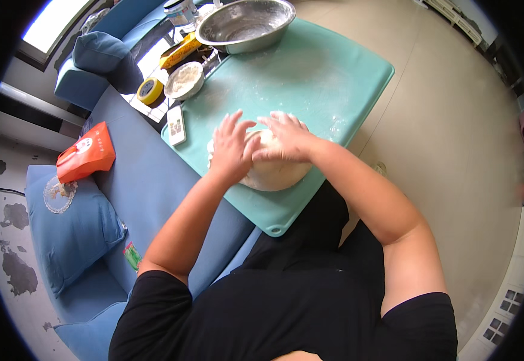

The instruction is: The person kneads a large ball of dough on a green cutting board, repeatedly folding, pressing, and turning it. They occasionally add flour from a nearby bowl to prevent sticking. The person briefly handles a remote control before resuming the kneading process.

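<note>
A large pale round of dough (277, 175) lies on the near part of a green board (310, 84) dusted with flour. My left hand (232, 147) rests on the dough's left side, its fingers stretched out and somewhat apart. On the top and right of the dough lies my right hand (287, 138), fingers extended toward the far side. The two thumbs come close together over the middle. Both hands touch the dough with open fingers and cover much of its upper surface.
A steel basin (245, 27) stands at the board's far left corner. Beside the board are a bowl of flour (185, 81), yellow tape (150, 91), a yellow packet (180, 50) and a white remote (176, 125). An orange bag (87, 153) sits on the blue sofa (147, 162).
</note>
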The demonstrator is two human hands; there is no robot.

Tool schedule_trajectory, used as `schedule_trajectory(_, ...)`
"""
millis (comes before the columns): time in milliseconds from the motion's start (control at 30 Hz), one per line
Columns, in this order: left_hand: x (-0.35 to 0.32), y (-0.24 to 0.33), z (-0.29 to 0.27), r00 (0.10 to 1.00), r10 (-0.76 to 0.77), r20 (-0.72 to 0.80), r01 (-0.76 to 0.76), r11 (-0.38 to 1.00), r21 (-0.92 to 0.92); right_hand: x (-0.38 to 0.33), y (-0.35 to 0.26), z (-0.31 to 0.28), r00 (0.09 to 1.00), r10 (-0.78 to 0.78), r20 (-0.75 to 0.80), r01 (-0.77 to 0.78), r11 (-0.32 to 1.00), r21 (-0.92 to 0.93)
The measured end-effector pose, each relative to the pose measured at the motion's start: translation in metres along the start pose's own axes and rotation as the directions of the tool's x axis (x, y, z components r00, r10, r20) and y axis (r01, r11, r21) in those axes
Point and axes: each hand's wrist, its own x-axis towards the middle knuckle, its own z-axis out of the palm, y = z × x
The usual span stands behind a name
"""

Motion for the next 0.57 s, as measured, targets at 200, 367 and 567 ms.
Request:
schedule_trajectory(200, -0.073, -0.006, 0.013, 0.985, 0.164, 0.048, -0.171, 0.945, 0.280, -0.047, -0.017, 0.057, 0.980, -0.077, -0.183, -0.009, 0.904, -0.427)
schedule_trajectory(367, -0.023, -0.028, 0.035, 0.965, 0.246, -0.087, -0.203, 0.917, 0.343, -0.002, 0.008, 0.045, 0.956, -0.160, -0.245, 0.020, 0.871, -0.492)
schedule_trajectory(567, 0.066, -0.051, 0.051, 0.983, -0.164, 0.086, 0.117, 0.909, 0.401, 0.092, 0.036, -0.009, 0.996, 0.086, -0.017, -0.087, 0.952, -0.293)
